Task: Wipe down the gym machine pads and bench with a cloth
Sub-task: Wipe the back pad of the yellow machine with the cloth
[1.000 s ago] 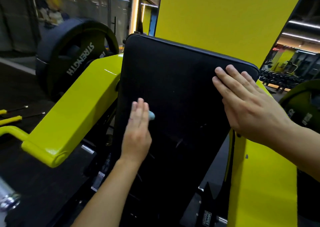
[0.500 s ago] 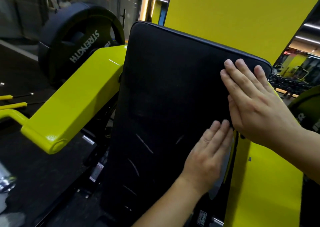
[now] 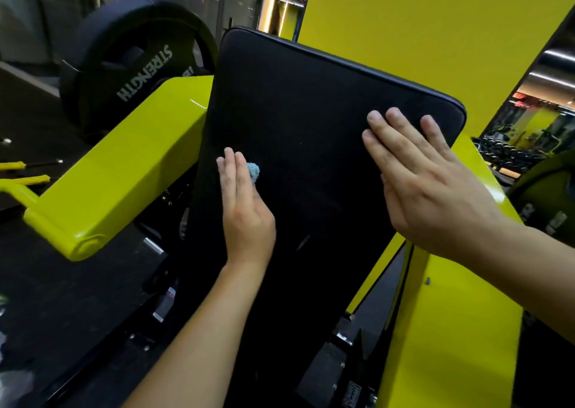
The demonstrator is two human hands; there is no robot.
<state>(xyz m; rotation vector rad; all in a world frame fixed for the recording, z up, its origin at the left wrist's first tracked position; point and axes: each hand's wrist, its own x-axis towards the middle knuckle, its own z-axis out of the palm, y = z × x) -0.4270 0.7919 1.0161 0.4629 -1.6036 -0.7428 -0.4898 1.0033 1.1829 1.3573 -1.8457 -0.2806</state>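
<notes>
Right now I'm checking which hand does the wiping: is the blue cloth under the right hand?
No, the blue cloth peeks out from under the left hand, while the right hand lies flat on the black pad with nothing beneath it.

We see only a small blue tuft of the cloth [image 3: 253,171] past the left hand [image 3: 245,211]; the rest lies hidden under its palm. The pad [image 3: 295,121] runs out of the bottom edge. The weight plate [image 3: 130,65], upper left, is blurred, and both forearms are cut off below.
</notes>
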